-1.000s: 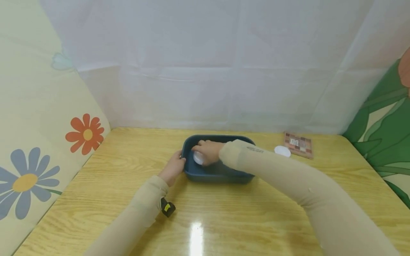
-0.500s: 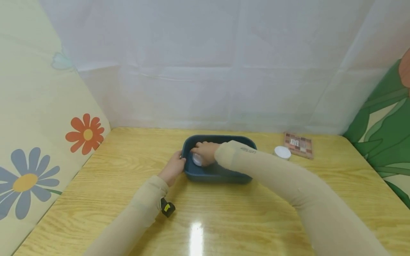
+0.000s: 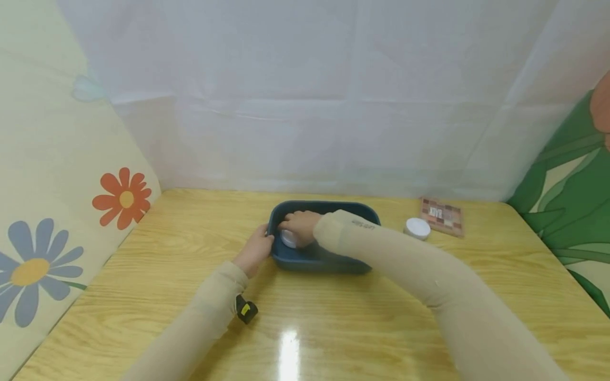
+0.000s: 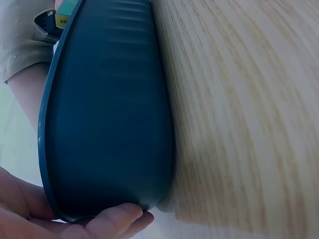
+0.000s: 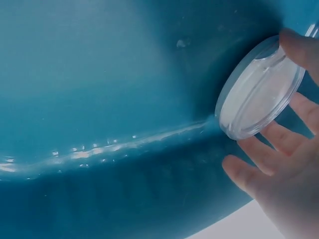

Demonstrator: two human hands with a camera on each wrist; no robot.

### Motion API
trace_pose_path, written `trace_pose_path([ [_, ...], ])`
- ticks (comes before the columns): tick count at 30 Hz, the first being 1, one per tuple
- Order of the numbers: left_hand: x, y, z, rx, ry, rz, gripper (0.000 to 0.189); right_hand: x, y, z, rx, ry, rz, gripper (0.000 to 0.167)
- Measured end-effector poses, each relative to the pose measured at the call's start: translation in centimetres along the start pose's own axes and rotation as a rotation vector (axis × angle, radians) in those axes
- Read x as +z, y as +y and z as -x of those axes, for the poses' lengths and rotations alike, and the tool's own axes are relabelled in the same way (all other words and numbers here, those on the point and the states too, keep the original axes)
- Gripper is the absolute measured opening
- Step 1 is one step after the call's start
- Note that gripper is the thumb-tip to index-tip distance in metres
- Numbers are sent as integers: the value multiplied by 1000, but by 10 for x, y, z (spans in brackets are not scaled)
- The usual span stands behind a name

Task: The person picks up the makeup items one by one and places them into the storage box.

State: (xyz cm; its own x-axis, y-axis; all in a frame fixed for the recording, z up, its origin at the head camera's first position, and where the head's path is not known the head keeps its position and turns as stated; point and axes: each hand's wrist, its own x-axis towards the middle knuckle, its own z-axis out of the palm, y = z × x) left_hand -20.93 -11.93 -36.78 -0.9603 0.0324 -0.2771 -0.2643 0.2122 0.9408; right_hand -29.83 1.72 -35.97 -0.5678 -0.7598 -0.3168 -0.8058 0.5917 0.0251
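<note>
A dark blue rectangular bin (image 3: 324, 266) sits on the wooden table in the head view. My left hand (image 3: 257, 250) grips its left end; in the left wrist view the fingers (image 4: 117, 219) lie against the outer wall of the bin (image 4: 109, 114). Inside the bin, near its left end, my right hand (image 3: 303, 225) holds a round, clear plastic case (image 3: 288, 239). The right wrist view shows this case (image 5: 261, 94) tilted on edge close to the bin floor, with the thumb on one side of its rim and fingers on the other. Its contents look pale.
Right of the bin stands a small round white-topped container (image 3: 417, 228). Behind it lies a flat square box with a reddish checked pattern (image 3: 443, 218). A white cloth (image 3: 305, 106) hangs at the table's back edge, and flower-printed panels flank both sides.
My right hand has moved slightly left with the clear case inside the bin. The right forearm uncovers more of the white-topped container. My left hand keeps its grip on the bin.
</note>
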Motion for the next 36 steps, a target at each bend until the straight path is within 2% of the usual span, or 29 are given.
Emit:
trace_pose_path([
  [5, 1, 1, 0, -4, 15, -17, 48, -1, -1, -1, 34, -11, 54, 64],
  [11, 0, 3, 2, -10, 8, -6, 48, -4, -2, 0, 61, -41, 45, 64],
  [17, 0, 2, 1, 2, 14, -12, 48, -6, -3, 2, 71, -17, -1, 66],
  [22, 1, 1, 0, 14, 22, -8, 47, -1, 4, 0, 66, 14, -16, 65],
  [26, 2, 1, 0, 14, 26, -9, 47, -6, 9, 9, 45, 34, -38, 60],
  [32, 2, 1, 1, 12, 43, -14, 47, -19, 9, 25, 47, 34, -89, 61],
  [36, 3, 1, 2, 14, 50, -15, 48, -19, 12, 31, 42, 52, -80, 62],
])
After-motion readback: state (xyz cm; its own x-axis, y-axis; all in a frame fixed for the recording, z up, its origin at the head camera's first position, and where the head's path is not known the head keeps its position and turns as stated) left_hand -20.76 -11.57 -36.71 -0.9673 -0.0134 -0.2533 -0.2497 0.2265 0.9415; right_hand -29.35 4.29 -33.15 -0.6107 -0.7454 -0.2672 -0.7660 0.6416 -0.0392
